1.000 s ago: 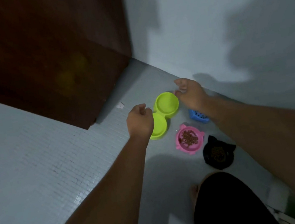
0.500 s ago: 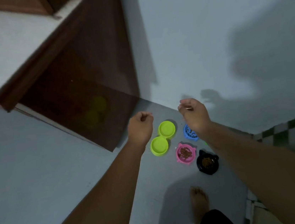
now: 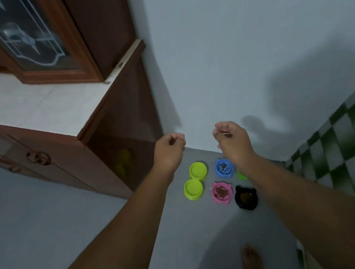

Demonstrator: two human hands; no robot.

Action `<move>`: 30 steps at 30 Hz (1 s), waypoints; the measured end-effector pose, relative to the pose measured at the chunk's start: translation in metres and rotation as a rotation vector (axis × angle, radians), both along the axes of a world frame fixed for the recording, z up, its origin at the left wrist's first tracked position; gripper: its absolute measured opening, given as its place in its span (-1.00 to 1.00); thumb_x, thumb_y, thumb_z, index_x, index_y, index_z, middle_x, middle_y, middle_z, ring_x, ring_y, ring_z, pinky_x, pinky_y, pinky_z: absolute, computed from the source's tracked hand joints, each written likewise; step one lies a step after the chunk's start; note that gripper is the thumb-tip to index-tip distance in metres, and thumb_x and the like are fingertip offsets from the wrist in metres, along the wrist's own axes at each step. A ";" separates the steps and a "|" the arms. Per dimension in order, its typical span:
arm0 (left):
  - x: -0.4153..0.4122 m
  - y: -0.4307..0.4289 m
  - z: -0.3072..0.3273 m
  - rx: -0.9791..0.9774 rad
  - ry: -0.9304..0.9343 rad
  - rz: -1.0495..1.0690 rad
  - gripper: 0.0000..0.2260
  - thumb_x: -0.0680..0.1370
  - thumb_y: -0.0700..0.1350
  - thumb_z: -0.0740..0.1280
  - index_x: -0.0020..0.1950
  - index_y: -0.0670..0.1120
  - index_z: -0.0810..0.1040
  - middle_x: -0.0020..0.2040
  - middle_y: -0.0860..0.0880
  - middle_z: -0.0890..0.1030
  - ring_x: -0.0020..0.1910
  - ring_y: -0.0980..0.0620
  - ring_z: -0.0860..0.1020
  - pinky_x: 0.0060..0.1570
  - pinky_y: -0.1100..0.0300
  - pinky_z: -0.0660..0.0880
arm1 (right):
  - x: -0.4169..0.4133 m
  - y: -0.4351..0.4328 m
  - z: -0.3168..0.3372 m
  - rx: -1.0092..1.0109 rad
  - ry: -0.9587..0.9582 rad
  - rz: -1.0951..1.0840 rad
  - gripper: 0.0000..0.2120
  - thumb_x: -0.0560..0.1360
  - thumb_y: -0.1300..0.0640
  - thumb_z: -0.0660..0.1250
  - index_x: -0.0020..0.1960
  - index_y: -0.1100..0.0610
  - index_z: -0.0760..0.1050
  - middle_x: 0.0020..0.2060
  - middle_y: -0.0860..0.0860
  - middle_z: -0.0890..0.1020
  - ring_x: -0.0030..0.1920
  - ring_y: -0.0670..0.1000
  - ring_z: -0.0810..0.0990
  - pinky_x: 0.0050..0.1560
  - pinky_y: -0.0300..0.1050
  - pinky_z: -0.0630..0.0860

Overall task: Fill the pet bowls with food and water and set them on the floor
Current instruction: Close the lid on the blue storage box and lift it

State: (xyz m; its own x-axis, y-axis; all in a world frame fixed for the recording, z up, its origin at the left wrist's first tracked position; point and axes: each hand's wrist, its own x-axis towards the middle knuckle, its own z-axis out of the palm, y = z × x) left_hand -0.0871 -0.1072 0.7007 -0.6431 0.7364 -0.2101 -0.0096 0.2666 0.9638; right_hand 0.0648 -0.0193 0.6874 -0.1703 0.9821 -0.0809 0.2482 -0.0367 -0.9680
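On the grey floor by the wall stand a lime double bowl point(image 3: 194, 181), a blue bowl point(image 3: 223, 167) with dark kibble, a pink bowl point(image 3: 221, 192) with brown kibble and a black bowl point(image 3: 245, 197) with kibble. A small green thing point(image 3: 241, 175) shows partly behind my right forearm. My left hand point(image 3: 169, 149) hovers high above the lime bowl, its fingers curled in a fist, holding nothing. My right hand point(image 3: 232, 141) hangs above the blue bowl with loosely curled fingers, also holding nothing.
A brown wooden cabinet point(image 3: 106, 143) with a white top point(image 3: 45, 105) stands left of the bowls, a glass-door unit on it. A pale wall rises behind. Green checkered tiles point(image 3: 341, 147) lie to the right. My bare foot point(image 3: 251, 261) is on the floor below the bowls.
My view has risen far above the floor, so the bowls look smaller. My right hand has left the lime bowl's rim and both hands have lifted away.
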 end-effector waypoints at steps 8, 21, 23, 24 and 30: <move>0.054 -0.023 0.044 0.025 -0.006 -0.147 -0.85 0.57 -0.26 0.38 -0.14 -0.04 0.63 -0.26 -0.01 0.63 -0.38 0.16 0.54 -0.28 0.26 0.45 | 0.074 -0.036 0.060 0.048 -0.010 -0.084 -0.89 0.56 0.16 0.41 0.08 0.06 0.60 -0.12 -0.14 0.61 -0.13 -0.04 0.58 0.12 0.19 0.61; 0.195 -0.089 0.091 0.078 -0.017 -0.378 -0.88 0.59 -0.22 0.35 -0.06 -0.01 0.62 -0.13 -0.03 0.66 -0.18 0.05 0.61 -0.14 0.16 0.52 | 0.231 -0.132 0.103 0.087 -0.050 -0.208 -0.89 0.57 0.10 0.39 0.09 0.00 0.57 -0.05 -0.15 0.59 -0.08 -0.08 0.59 0.16 0.14 0.61; 0.215 -0.099 0.096 0.084 -0.019 -0.417 -0.88 0.59 -0.21 0.36 -0.05 0.00 0.63 -0.12 -0.02 0.67 -0.17 0.05 0.63 -0.13 0.16 0.54 | 0.252 -0.151 0.106 0.096 -0.078 -0.244 -0.87 0.58 0.09 0.38 0.13 0.02 0.57 -0.05 -0.15 0.59 -0.06 -0.07 0.60 0.16 0.10 0.61; 0.224 -0.104 0.099 0.085 -0.018 -0.436 -0.89 0.59 -0.20 0.36 -0.04 0.00 0.63 -0.11 -0.03 0.67 -0.16 0.05 0.63 -0.13 0.16 0.54 | 0.261 -0.159 0.107 0.098 -0.094 -0.258 -0.85 0.58 0.08 0.38 0.14 0.03 0.57 -0.05 -0.17 0.59 -0.05 -0.07 0.60 0.15 0.07 0.61; 0.257 -0.127 0.113 0.096 0.009 -0.541 -0.90 0.62 -0.20 0.33 0.00 -0.05 0.64 -0.11 -0.05 0.67 -0.17 0.06 0.62 -0.15 0.16 0.52 | 0.293 -0.196 0.119 0.097 -0.076 -0.352 -0.87 0.57 0.09 0.39 0.11 0.01 0.57 -0.04 -0.11 0.62 0.02 0.01 0.64 0.16 0.07 0.61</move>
